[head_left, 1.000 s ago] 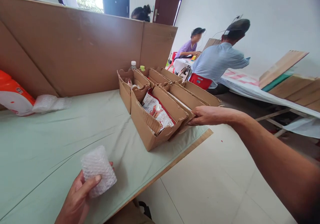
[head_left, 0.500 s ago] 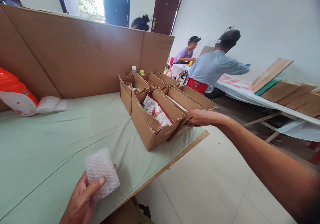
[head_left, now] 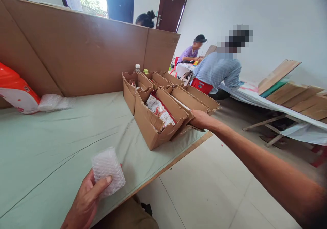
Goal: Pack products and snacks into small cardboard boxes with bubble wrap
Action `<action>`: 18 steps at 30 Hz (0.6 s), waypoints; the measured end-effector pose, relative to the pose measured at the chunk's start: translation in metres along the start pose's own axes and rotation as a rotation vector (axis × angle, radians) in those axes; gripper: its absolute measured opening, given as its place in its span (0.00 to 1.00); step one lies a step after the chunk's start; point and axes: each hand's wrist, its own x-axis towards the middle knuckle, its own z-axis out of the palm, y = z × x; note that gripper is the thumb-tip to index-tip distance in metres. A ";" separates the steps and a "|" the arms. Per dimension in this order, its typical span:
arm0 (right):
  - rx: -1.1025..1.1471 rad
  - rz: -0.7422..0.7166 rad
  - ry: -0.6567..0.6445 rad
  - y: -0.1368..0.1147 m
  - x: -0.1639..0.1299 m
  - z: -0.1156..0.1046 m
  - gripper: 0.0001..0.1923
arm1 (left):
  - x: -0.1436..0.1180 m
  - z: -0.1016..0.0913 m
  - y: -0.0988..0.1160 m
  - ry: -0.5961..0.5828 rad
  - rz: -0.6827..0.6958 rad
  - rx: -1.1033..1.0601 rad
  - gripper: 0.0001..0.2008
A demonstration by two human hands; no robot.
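Observation:
My left hand [head_left: 85, 201] holds a small item wrapped in bubble wrap [head_left: 108, 171] above the near edge of the green-covered table [head_left: 58, 147]. My right hand [head_left: 201, 120] reaches out and grips the near end of an open cardboard box [head_left: 190, 103] at the table's right edge. Beside it stands another open cardboard box [head_left: 155, 128] with a red-and-white packet [head_left: 159, 111] inside. Several more open boxes [head_left: 138, 82] stand behind these in a row.
A tall cardboard screen [head_left: 81, 57] backs the table. An orange-and-white bag [head_left: 14, 89] and loose bubble wrap [head_left: 55, 103] lie at the far left. Two bottles [head_left: 137, 67] stand behind the boxes. Other people [head_left: 217, 70] sit at another table to the right; tiled floor lies below.
My right hand has drawn the gripped box slightly nearer and to the left. My left hand with the wrapped item has shifted a little to the right.

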 end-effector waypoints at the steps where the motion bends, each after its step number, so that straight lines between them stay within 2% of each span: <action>1: -0.007 0.038 0.010 -0.002 -0.004 -0.002 0.18 | -0.001 0.000 0.001 -0.004 0.010 0.022 0.35; 3: -0.017 0.091 0.038 -0.002 -0.015 -0.013 0.19 | -0.002 0.001 0.004 0.009 0.038 0.089 0.32; 5: -0.007 0.115 0.128 0.003 -0.032 -0.030 0.21 | -0.004 0.005 0.009 0.027 0.067 0.186 0.29; 7: 0.037 0.127 0.306 0.011 -0.056 -0.050 0.21 | -0.009 0.015 0.016 0.039 0.100 0.276 0.26; 9: 0.108 0.131 0.543 0.017 -0.084 -0.071 0.20 | -0.015 0.032 0.025 0.037 0.165 0.324 0.23; 11: 0.163 0.107 0.773 0.016 -0.112 -0.086 0.19 | -0.023 0.053 0.035 -0.005 0.302 0.328 0.18; 13: 0.192 -0.007 0.939 0.002 -0.136 -0.092 0.19 | -0.030 0.076 0.044 -0.115 0.478 0.327 0.14; 15: 0.241 -0.225 0.966 -0.024 -0.155 -0.088 0.19 | -0.036 0.097 0.051 -0.221 0.621 0.336 0.14; 16: 0.292 -0.356 0.923 -0.040 -0.162 -0.083 0.19 | -0.038 0.106 0.055 -0.256 0.659 0.343 0.14; 18: 0.436 -0.609 0.749 -0.071 -0.170 -0.072 0.19 | -0.039 0.117 0.059 -0.292 0.655 0.344 0.14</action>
